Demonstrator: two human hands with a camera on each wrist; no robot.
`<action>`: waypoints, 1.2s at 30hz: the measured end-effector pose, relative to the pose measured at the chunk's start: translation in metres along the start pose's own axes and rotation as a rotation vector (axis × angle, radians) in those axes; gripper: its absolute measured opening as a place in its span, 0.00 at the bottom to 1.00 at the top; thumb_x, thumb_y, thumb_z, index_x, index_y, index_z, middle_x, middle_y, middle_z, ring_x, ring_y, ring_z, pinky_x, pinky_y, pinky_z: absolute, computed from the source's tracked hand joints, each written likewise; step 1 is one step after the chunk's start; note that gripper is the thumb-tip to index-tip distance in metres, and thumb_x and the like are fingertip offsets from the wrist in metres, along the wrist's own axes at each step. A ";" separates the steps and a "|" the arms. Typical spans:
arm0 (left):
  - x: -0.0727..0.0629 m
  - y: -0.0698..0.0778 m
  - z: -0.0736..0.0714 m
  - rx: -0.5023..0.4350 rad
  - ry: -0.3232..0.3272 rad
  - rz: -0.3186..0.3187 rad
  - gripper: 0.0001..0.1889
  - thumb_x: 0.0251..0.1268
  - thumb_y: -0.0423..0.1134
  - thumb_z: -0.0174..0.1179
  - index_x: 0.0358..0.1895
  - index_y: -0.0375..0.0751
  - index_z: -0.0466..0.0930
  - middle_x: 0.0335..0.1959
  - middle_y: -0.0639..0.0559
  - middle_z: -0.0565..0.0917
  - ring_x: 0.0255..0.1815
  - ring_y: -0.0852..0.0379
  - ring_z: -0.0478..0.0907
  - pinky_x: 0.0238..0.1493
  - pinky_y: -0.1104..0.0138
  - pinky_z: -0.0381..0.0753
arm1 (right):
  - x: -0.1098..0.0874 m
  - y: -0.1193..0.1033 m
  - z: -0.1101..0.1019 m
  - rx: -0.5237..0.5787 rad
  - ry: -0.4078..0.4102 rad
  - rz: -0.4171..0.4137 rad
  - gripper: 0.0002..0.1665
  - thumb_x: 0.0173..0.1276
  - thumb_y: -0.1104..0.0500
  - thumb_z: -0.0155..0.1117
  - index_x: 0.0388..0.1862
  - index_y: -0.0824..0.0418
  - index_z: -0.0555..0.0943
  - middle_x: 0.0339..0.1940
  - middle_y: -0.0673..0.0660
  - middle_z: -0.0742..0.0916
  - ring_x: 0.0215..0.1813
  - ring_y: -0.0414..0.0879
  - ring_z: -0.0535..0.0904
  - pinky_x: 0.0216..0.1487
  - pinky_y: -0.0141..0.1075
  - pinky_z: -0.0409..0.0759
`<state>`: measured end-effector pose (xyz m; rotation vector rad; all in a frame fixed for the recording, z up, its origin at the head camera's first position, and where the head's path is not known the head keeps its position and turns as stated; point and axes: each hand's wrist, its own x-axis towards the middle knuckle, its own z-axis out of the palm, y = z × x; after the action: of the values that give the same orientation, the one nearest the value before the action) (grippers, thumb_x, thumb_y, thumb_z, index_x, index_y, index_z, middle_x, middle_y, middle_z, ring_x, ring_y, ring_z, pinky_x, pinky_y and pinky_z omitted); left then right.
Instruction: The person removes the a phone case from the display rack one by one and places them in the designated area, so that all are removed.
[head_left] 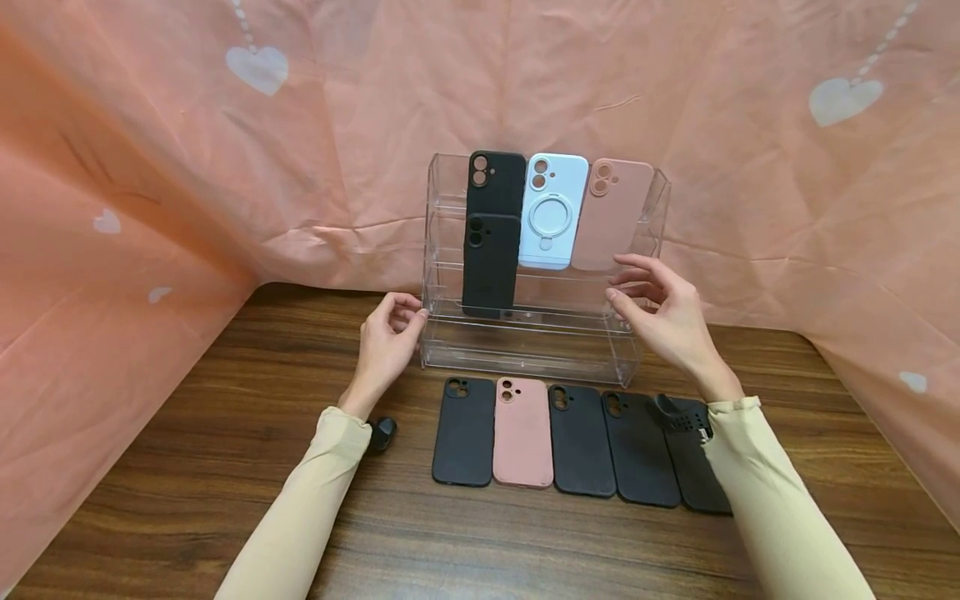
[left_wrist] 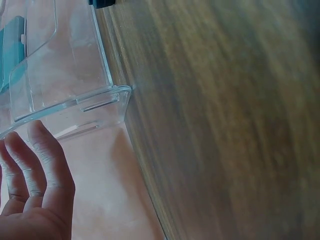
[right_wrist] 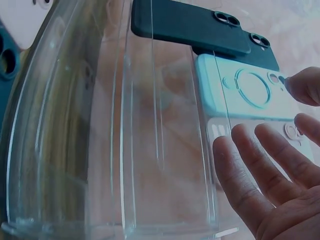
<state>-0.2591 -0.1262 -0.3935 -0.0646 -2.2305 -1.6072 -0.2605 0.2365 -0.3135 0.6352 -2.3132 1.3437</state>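
A clear tiered display stand (head_left: 525, 364) holds several phone cases. On its top tier lean a black case (head_left: 504, 187), a white case (head_left: 577, 179) with a ring and a pink case (head_left: 617, 217). Another black case (head_left: 491, 271) stands one tier lower, overlapping the first. At the stand's left side is my left hand (head_left: 386, 342), its fingers loosely bent and fingertips by the clear edge; whether they touch cannot be told. My right hand (head_left: 667, 312) hovers by the stand's right side, just below the pink case, fingers relaxed and nothing held.
In front of the stand, a row lies on the wooden table (head_left: 247, 433): a black case (head_left: 463, 433), a pink case (head_left: 523, 437) and several more black cases (head_left: 581, 442). My right sleeve partly covers the rightmost one. Pink cloth (head_left: 360, 150) hangs behind and at both sides.
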 end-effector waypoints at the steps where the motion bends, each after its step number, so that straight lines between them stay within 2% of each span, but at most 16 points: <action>1: 0.000 0.000 0.000 -0.001 -0.001 -0.001 0.08 0.71 0.38 0.64 0.47 0.40 0.80 0.35 0.42 0.85 0.29 0.40 0.84 0.24 0.70 0.84 | 0.002 0.000 0.002 -0.001 -0.001 -0.004 0.29 0.67 0.68 0.69 0.67 0.63 0.77 0.47 0.60 0.87 0.44 0.31 0.85 0.44 0.20 0.83; 5: 0.000 0.001 0.000 0.005 0.000 -0.004 0.08 0.71 0.38 0.64 0.47 0.40 0.80 0.35 0.41 0.85 0.29 0.42 0.84 0.24 0.71 0.83 | 0.012 -0.003 0.010 0.015 -0.006 -0.001 0.29 0.67 0.69 0.69 0.67 0.65 0.77 0.47 0.65 0.86 0.43 0.31 0.84 0.42 0.22 0.85; 9: 0.000 0.002 0.000 -0.001 -0.001 -0.004 0.08 0.71 0.38 0.64 0.47 0.40 0.80 0.35 0.40 0.85 0.29 0.41 0.84 0.24 0.71 0.83 | 0.020 -0.004 0.018 0.062 -0.025 0.016 0.29 0.68 0.69 0.68 0.67 0.65 0.75 0.46 0.60 0.86 0.41 0.35 0.86 0.36 0.30 0.88; 13: 0.000 0.001 0.000 -0.008 -0.001 -0.007 0.08 0.71 0.38 0.64 0.47 0.40 0.80 0.35 0.41 0.85 0.30 0.40 0.84 0.24 0.71 0.84 | 0.027 -0.007 0.025 0.108 -0.051 0.048 0.29 0.69 0.68 0.67 0.69 0.65 0.74 0.46 0.58 0.85 0.41 0.39 0.86 0.36 0.35 0.90; 18: 0.000 0.002 0.000 -0.007 -0.005 -0.005 0.08 0.71 0.38 0.64 0.47 0.40 0.80 0.35 0.41 0.85 0.28 0.41 0.84 0.24 0.70 0.83 | 0.034 -0.011 0.033 0.120 -0.075 0.068 0.30 0.70 0.66 0.68 0.70 0.62 0.74 0.47 0.63 0.85 0.41 0.37 0.85 0.36 0.34 0.90; 21: -0.001 0.002 0.000 -0.006 -0.006 -0.005 0.08 0.71 0.38 0.64 0.47 0.40 0.80 0.35 0.41 0.85 0.28 0.42 0.84 0.23 0.70 0.83 | 0.038 -0.012 0.038 0.127 -0.080 0.070 0.30 0.70 0.66 0.67 0.70 0.61 0.74 0.48 0.66 0.85 0.41 0.39 0.86 0.36 0.33 0.89; 29: -0.001 0.002 0.000 -0.002 -0.004 -0.007 0.08 0.70 0.37 0.64 0.47 0.40 0.80 0.35 0.41 0.85 0.28 0.44 0.84 0.24 0.70 0.84 | 0.053 -0.015 0.052 0.126 -0.103 0.089 0.30 0.71 0.62 0.67 0.71 0.59 0.74 0.47 0.66 0.85 0.39 0.39 0.85 0.36 0.33 0.89; 36: -0.001 0.001 0.000 0.001 0.002 -0.012 0.08 0.70 0.38 0.64 0.47 0.41 0.80 0.36 0.41 0.85 0.29 0.42 0.84 0.24 0.71 0.84 | 0.066 -0.016 0.064 0.151 -0.114 0.076 0.30 0.70 0.64 0.67 0.70 0.60 0.75 0.43 0.64 0.86 0.37 0.49 0.88 0.36 0.38 0.90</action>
<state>-0.2578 -0.1254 -0.3927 -0.0497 -2.2343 -1.6120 -0.3124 0.1610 -0.2964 0.6931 -2.3629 1.5669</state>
